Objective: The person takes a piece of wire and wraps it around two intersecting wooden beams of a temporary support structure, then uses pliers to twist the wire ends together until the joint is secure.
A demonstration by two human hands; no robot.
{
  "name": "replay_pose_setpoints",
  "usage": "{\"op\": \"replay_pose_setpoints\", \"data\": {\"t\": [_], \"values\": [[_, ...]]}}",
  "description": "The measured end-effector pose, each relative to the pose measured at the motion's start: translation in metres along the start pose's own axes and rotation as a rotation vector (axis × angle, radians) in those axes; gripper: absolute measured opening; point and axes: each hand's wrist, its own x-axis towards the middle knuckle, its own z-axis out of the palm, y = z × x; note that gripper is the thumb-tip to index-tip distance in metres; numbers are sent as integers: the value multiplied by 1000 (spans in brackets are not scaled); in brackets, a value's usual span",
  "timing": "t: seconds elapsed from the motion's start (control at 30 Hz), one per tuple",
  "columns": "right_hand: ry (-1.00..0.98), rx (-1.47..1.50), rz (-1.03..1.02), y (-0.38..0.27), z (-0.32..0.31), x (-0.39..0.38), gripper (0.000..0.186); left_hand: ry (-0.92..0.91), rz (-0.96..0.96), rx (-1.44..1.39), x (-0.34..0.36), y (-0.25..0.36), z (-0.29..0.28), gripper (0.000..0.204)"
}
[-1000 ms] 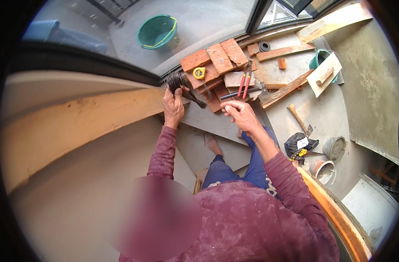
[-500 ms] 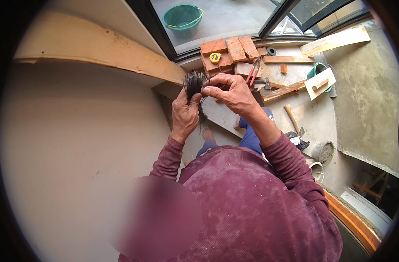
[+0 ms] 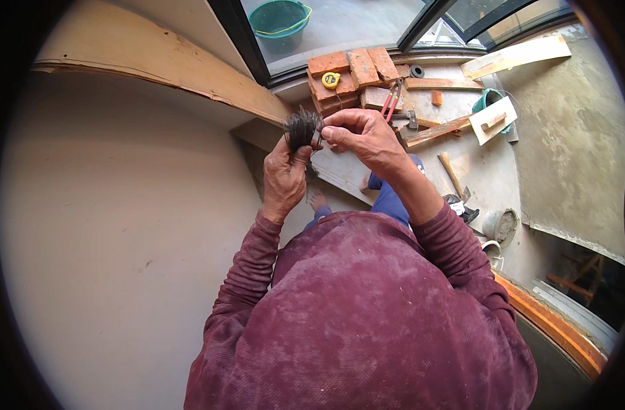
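Observation:
Upright in my left hand (image 3: 285, 176) is a bundle of thin dark wires (image 3: 301, 130), its loose ends fanned out at the top. My left fingers and thumb are wrapped round its lower part. At the bundle's right edge, my right hand (image 3: 370, 140) has thumb and forefinger pinched together on a few thin strands of it. The other fingers of that hand are curled. Beyond the hands lie stacked red bricks (image 3: 363, 67) with a yellow tape measure (image 3: 331, 80) on top, and red-handled pliers (image 3: 391, 101) beside them.
A hammer (image 3: 452, 171) lies on the floor to the right, near a bucket of grey mortar (image 3: 501, 227). A wooden float (image 3: 493, 120) rests on a green bucket (image 3: 488, 100). Planks (image 3: 517, 57) lie by the window, and a long board (image 3: 155, 65) runs along the left wall.
My right hand has shifted slightly away from the bundle, to the right. The bundle stays in my left hand. The whole view has tilted a little.

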Motion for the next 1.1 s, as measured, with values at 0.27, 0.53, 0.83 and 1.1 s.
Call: {"op": "replay_pose_setpoints", "data": {"t": [0.27,0.53,0.83,1.1], "values": [[41,-38,29,7,6,2,21,24,1,-1,-5,-2,-8,22],[19,6,32,10,11,9,18,44,-31,17,-6,-2,-13,23],[-3,13,66,9,20,10,19,46,-56,2,-8,-8,-17,23],[15,-51,26,20,16,8,19,56,-46,22,-11,-9,-12,22]]}}
